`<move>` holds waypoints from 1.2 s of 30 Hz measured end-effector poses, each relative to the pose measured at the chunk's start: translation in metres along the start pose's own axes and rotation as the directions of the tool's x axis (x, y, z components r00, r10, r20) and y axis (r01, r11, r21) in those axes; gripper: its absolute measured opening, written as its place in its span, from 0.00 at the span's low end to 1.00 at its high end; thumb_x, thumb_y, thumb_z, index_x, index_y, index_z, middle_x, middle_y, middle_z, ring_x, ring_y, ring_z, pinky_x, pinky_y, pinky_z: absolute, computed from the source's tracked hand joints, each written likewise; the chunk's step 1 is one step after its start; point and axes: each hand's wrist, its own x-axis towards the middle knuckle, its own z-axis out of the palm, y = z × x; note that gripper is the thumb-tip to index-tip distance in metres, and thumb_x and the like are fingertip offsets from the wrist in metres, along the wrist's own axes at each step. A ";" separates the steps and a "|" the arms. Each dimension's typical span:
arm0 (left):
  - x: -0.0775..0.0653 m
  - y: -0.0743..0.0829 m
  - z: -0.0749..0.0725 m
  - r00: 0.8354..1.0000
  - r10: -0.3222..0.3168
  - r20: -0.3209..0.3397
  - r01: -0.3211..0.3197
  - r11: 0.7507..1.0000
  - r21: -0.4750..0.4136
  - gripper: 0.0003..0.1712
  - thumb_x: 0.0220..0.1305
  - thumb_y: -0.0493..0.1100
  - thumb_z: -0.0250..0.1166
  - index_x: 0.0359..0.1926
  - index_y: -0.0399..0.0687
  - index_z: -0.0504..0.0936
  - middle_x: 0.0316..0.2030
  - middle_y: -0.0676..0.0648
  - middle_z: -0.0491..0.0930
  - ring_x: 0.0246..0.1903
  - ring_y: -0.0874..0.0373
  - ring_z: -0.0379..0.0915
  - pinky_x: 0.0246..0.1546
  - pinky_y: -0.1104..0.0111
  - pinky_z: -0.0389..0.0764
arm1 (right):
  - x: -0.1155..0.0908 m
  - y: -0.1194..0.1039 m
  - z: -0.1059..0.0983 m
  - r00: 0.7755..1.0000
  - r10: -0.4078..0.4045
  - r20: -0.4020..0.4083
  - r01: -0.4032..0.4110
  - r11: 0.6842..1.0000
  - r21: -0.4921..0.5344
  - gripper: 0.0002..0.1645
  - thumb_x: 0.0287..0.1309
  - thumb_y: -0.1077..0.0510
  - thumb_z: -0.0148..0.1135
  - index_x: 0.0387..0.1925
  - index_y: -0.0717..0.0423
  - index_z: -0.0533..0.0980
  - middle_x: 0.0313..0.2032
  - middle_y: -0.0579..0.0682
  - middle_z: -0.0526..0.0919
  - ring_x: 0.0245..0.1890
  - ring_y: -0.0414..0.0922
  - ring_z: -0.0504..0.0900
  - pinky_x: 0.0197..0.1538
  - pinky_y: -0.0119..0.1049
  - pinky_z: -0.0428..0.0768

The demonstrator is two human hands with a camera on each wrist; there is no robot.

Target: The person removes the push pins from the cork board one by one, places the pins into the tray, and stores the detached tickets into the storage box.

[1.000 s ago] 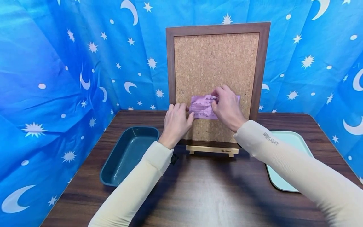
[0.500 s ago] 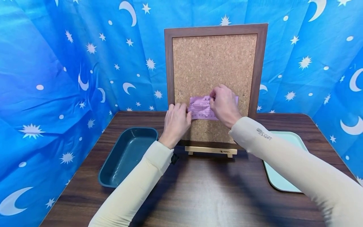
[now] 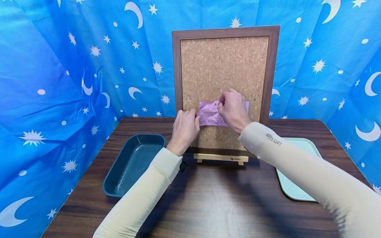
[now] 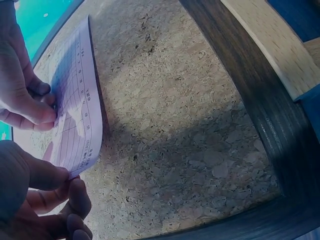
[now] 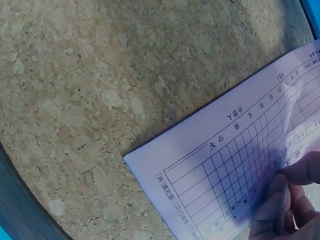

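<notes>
A pink printed receipt (image 3: 209, 114) lies sideways against the lower half of a framed corkboard (image 3: 223, 66). My left hand (image 3: 184, 130) pinches its left end between thumb and fingers, plainest in the left wrist view, where the receipt's (image 4: 92, 115) lower edge bows off the cork. At the upper middle of the slip, my right hand (image 3: 233, 110) has curled fingers with thumb and forefinger tips together right at the paper. The small whitish thing seen between those tips a second ago is hidden now. In the right wrist view, the receipt's (image 5: 200, 170) free right corner shows.
A small wooden easel (image 3: 221, 158) carries the board. The dark teal basin (image 3: 108, 180) stands at the left of the table (image 3: 214, 205), and a mint tray (image 3: 293, 185) lies at the right, partly under my right sleeve. Blue star-patterned cloth (image 3: 143, 99) hangs behind.
My right hand has turned slightly inward, so its back now covers the small whitish thing at its fingertips. The left hand keeps its hold on the receipt. The head view has shifted slightly.
</notes>
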 end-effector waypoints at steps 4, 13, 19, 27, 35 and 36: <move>0.000 0.000 -0.002 1.000 -0.019 0.007 0.019 1.000 -0.016 0.08 0.58 0.43 0.54 0.26 0.45 0.72 0.21 0.48 0.74 0.25 0.53 0.62 0.24 0.67 0.63 | 0.000 0.001 0.001 1.000 -0.022 -0.020 0.022 1.000 0.000 0.05 0.36 0.67 0.56 0.22 0.57 0.75 0.24 0.47 0.70 0.26 0.45 0.70 0.35 0.38 0.69; 0.000 0.001 -0.002 1.000 -0.020 0.002 0.020 1.000 -0.012 0.09 0.58 0.43 0.54 0.24 0.46 0.71 0.20 0.50 0.71 0.24 0.55 0.59 0.22 0.68 0.63 | -0.002 0.005 0.001 0.998 -0.049 -0.034 0.049 0.999 0.020 0.04 0.39 0.65 0.56 0.22 0.57 0.76 0.24 0.45 0.71 0.26 0.42 0.70 0.34 0.36 0.68; 0.000 0.001 -0.002 1.000 -0.015 -0.001 0.015 1.000 -0.009 0.09 0.58 0.43 0.53 0.23 0.46 0.71 0.19 0.50 0.71 0.25 0.55 0.59 0.22 0.68 0.63 | -0.004 0.009 0.001 0.996 -0.074 -0.051 0.075 0.997 0.029 0.03 0.40 0.64 0.57 0.23 0.55 0.76 0.25 0.45 0.72 0.25 0.41 0.70 0.33 0.35 0.69; 0.001 0.003 -0.005 1.000 -0.023 0.005 0.023 1.000 -0.009 0.09 0.57 0.43 0.54 0.24 0.45 0.73 0.21 0.48 0.74 0.25 0.54 0.61 0.23 0.66 0.65 | -0.007 0.018 -0.003 0.983 -0.173 -0.067 0.178 0.980 0.089 0.04 0.39 0.64 0.58 0.22 0.54 0.74 0.24 0.43 0.71 0.23 0.37 0.70 0.30 0.30 0.68; 0.000 0.003 -0.010 1.000 -0.012 0.014 0.012 1.000 -0.019 0.09 0.58 0.43 0.53 0.24 0.45 0.72 0.19 0.50 0.71 0.24 0.56 0.59 0.20 0.67 0.64 | -0.015 0.020 -0.010 0.974 -0.215 -0.077 0.224 0.965 0.136 0.04 0.41 0.65 0.58 0.23 0.54 0.74 0.25 0.43 0.70 0.24 0.37 0.69 0.29 0.28 0.68; 0.000 0.002 -0.010 1.000 -0.009 0.017 0.009 1.000 -0.020 0.09 0.58 0.43 0.53 0.23 0.45 0.72 0.19 0.50 0.71 0.24 0.56 0.59 0.20 0.67 0.63 | -0.016 0.021 -0.011 0.971 -0.225 -0.085 0.235 0.962 0.137 0.04 0.41 0.65 0.58 0.23 0.54 0.73 0.26 0.43 0.70 0.24 0.36 0.69 0.29 0.27 0.69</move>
